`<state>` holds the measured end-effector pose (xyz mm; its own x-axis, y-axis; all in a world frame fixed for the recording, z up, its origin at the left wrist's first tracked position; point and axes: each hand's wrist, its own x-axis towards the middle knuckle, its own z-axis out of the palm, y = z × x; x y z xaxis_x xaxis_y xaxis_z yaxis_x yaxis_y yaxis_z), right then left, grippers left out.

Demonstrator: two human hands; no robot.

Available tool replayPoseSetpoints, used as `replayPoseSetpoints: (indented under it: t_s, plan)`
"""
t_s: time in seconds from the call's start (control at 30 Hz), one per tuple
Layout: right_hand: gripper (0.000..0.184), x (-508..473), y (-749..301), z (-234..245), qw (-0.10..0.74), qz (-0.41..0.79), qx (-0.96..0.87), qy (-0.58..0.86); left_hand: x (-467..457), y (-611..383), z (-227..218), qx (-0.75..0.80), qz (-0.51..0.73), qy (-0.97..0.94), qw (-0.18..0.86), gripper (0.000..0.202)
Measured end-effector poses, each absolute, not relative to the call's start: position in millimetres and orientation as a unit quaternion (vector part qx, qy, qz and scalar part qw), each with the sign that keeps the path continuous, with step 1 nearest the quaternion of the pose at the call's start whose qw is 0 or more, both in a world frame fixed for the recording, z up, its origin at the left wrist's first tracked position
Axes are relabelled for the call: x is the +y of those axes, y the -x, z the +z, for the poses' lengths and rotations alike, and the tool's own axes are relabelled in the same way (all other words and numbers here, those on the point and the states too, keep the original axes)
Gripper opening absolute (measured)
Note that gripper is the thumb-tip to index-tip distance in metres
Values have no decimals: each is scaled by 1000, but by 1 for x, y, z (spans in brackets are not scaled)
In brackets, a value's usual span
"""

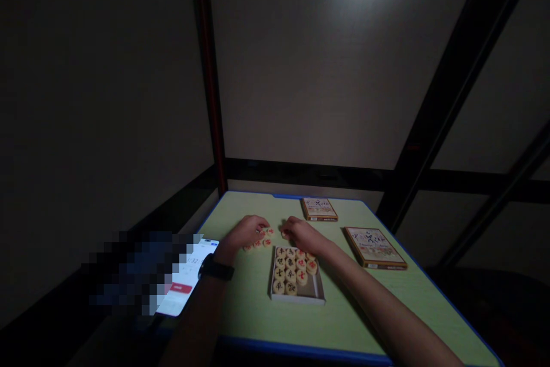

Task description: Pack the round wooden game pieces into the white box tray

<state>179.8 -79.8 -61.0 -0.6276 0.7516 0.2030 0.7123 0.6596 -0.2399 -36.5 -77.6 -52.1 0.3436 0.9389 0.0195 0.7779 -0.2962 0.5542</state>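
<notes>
White open tray (297, 299) holds black- and red-lettered round pieces (290, 275).

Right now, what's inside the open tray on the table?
Round pieces with black or red characters; the tray's floor shows near right. The right hand partly covers the far right corner; what's under the pieces is hidden.

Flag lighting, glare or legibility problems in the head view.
Head view: dim overall, lower corners near black; soft glare high on the wall panel; phone screen bright against the dark, with mosaic blocks over its left side. Also head view: larger characters on the xiangqi pieces show, but small print on the nearer xiangqi box is unreadable.
</notes>
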Motion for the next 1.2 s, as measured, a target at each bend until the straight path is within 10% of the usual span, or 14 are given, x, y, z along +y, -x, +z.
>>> replayPoseSetpoints:
  t_s: [1.2]
  plan:
    - [26, -73, -150, -59, 176, 34, -900, 398, -75, 30, -48, 529, 256, -776, 228, 23]
